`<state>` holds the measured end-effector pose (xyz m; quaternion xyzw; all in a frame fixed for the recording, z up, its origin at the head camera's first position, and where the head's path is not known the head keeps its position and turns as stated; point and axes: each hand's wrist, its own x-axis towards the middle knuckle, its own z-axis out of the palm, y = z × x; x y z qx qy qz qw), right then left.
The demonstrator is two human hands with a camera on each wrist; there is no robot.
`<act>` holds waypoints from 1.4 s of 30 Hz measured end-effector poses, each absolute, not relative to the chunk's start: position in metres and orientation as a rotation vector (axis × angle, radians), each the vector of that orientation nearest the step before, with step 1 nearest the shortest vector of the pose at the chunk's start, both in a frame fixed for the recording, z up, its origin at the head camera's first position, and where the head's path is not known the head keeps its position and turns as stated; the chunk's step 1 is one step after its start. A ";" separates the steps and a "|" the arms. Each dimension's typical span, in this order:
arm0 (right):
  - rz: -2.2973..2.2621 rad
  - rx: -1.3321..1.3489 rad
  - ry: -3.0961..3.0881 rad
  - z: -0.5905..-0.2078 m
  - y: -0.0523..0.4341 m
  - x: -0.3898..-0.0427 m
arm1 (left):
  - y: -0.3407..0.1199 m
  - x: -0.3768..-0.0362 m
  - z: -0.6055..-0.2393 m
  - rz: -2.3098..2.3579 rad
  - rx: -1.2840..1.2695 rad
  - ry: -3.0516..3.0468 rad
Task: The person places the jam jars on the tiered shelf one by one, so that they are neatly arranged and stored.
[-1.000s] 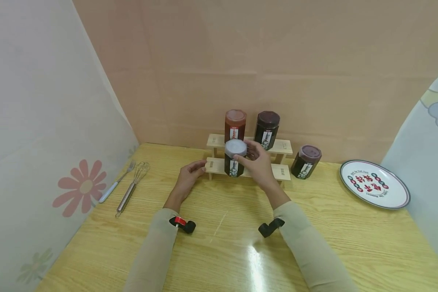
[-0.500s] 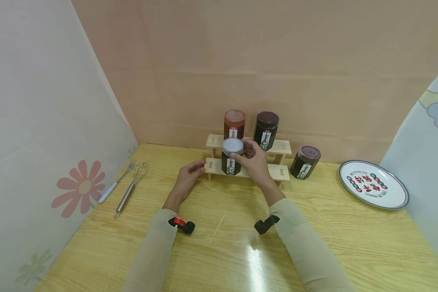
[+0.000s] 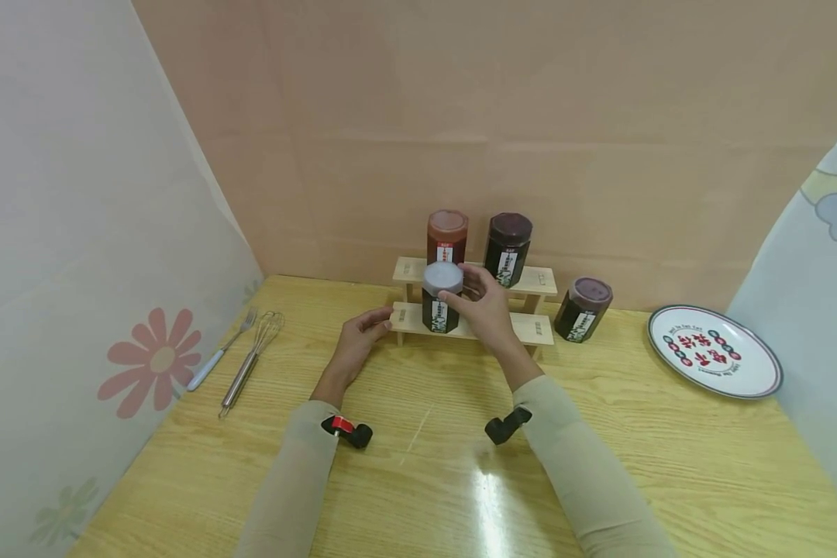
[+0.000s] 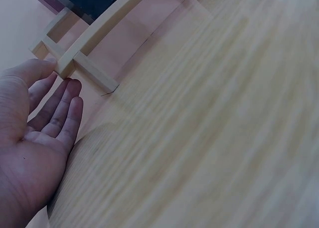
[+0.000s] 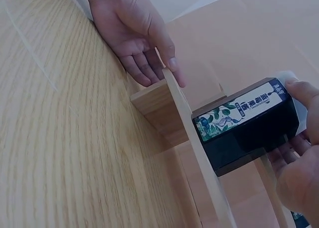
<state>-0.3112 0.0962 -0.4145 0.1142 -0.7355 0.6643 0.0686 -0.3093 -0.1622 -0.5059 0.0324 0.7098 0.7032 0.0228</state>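
1. The table (image 3: pixel 600 465) is pale, glossy wood grain.
2. The rack (image 3: pixel 537 329) is matt, unfinished-looking light wood.
3. The whisk (image 3: pixel 251 360) is shiny metal.
4. The plate (image 3: pixel 760 380) looks glazed, glossy.

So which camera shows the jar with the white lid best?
The head view: the whole jar stands on the rack's lower step. The right wrist view shows its label up close; the left wrist view catches only a dark corner.

A fork (image 3: pixel 219 349) and whisk (image 3: pixel 251 358) lie side by side at the table's (image 3: pixel 418 465) left; a patterned plate (image 3: pixel 714 351) sits far right
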 end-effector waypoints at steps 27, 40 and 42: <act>1.931 0.557 -2.304 -0.399 0.139 -0.297 | -0.159 -0.308 -0.505 2.158 0.132 2.220; 1.760 0.530 -2.436 -0.371 0.227 -0.282 | -0.164 -0.308 -0.506 2.169 0.122 2.222; 1.755 0.493 -2.433 -0.370 0.240 -0.282 | -0.163 -0.307 -0.506 2.167 0.119 2.227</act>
